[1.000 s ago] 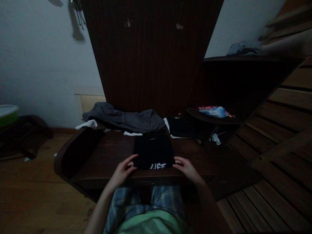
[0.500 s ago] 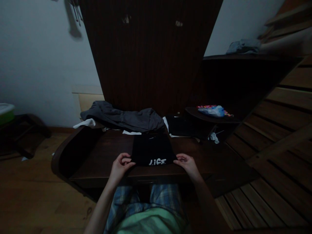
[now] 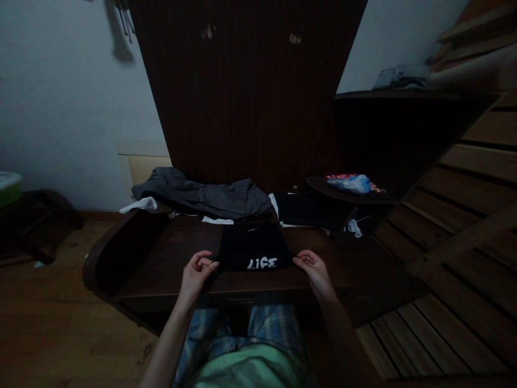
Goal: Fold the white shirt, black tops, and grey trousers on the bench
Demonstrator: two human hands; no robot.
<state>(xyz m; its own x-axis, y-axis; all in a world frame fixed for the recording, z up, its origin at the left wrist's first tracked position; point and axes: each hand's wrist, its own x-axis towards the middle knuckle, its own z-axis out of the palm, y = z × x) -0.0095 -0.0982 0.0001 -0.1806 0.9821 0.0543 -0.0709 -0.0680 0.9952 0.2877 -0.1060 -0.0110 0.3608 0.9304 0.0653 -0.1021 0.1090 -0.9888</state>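
Folded cloth (image 3: 250, 243): matte black fabric, roughly rectangular, white lettering (image 3: 262, 263) along the near edge. Left grip (image 3: 196, 274) and right grip (image 3: 317, 272) each pinch 1 near corner. Cloth rests on the dark wooden counter (image 3: 173, 258), between the 2 grips and extending beyond them; longer visible axis runs grip to grip. Rumpled grey garment (image 3: 210, 196) lies beyond both grips.

This looked like a dim room in a home, with pale walls (image 3: 72, 108) and a plank floor (image 3: 81, 328). A dark wooden desk (image 3: 161, 277) carried a rumpled grey garment (image 3: 214, 199) at its back, and a plastic bag (image 3: 351, 184) lay on its little side shelf (image 3: 323, 188). A green tub (image 3: 10, 195) with a white rim stood at the left.
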